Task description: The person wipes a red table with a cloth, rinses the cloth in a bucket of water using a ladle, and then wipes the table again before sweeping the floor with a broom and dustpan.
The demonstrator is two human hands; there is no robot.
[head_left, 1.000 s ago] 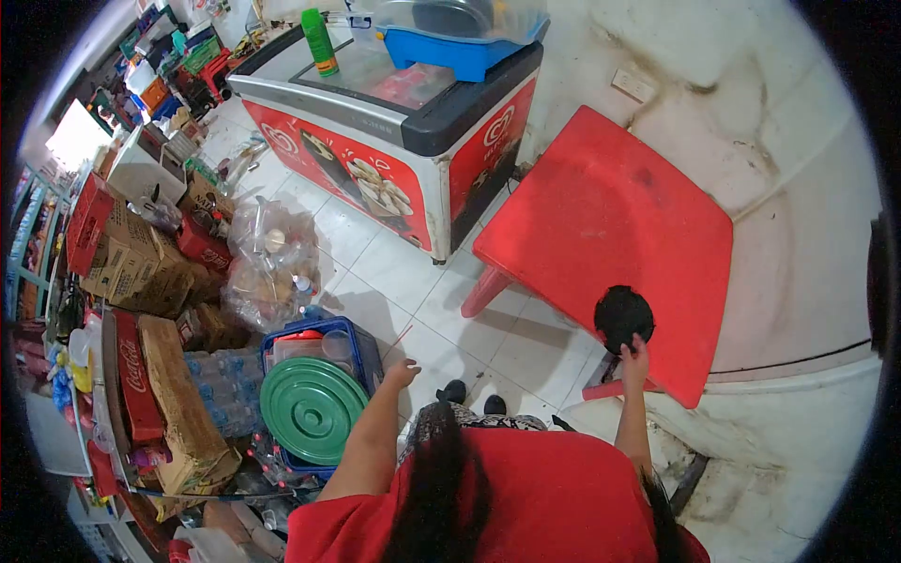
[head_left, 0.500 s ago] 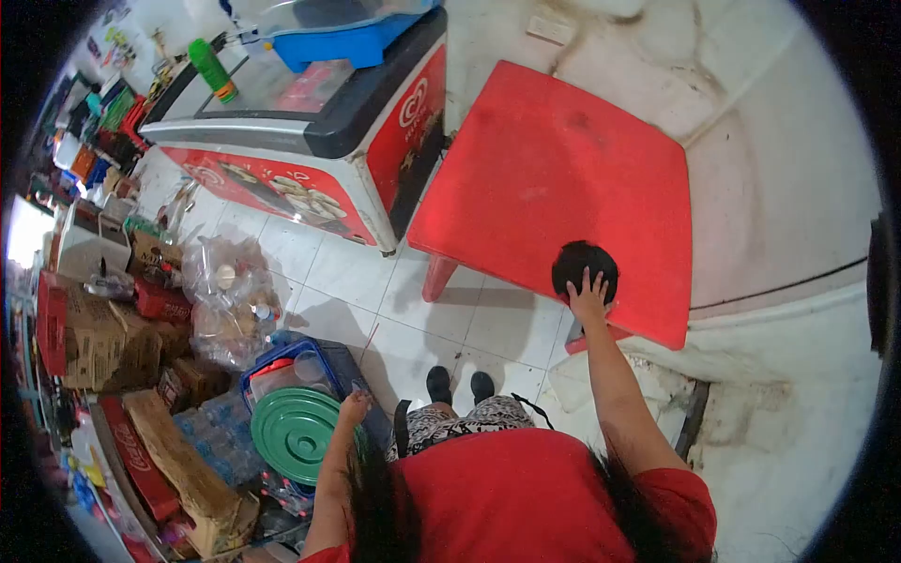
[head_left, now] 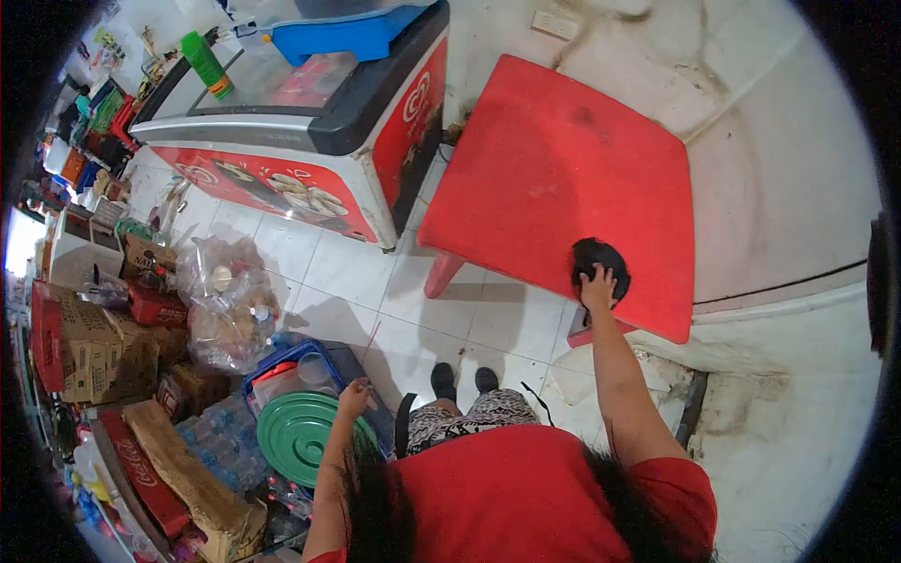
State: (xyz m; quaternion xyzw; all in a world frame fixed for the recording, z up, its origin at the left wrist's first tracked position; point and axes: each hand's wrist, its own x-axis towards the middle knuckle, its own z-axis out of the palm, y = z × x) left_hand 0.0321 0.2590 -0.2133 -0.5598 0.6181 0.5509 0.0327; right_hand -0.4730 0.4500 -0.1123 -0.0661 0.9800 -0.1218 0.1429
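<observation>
My right hand (head_left: 598,289) rests on a round black cloth (head_left: 610,258) near the front edge of the red table (head_left: 554,178). Its fingers curl over the cloth, which looks slightly bunched under them. Low on the left, my left hand (head_left: 355,398) hangs beside a round green lid (head_left: 305,433) and over the edge of a blue bin (head_left: 349,361). Its fingers are drawn together, and whether anything small is between them is too small to make out.
A red-and-white chest freezer (head_left: 282,188) stands left of the table, with a blue tub (head_left: 347,39) and a green bottle (head_left: 205,64) on top. Cardboard boxes (head_left: 84,342), a clear plastic bag (head_left: 225,300) and packed bottles (head_left: 221,436) crowd the left. A wall borders the table's right side.
My right hand and the black cloth have shifted slightly right on the table, and the fingers look more curled. My left hand has stayed near the lid.
</observation>
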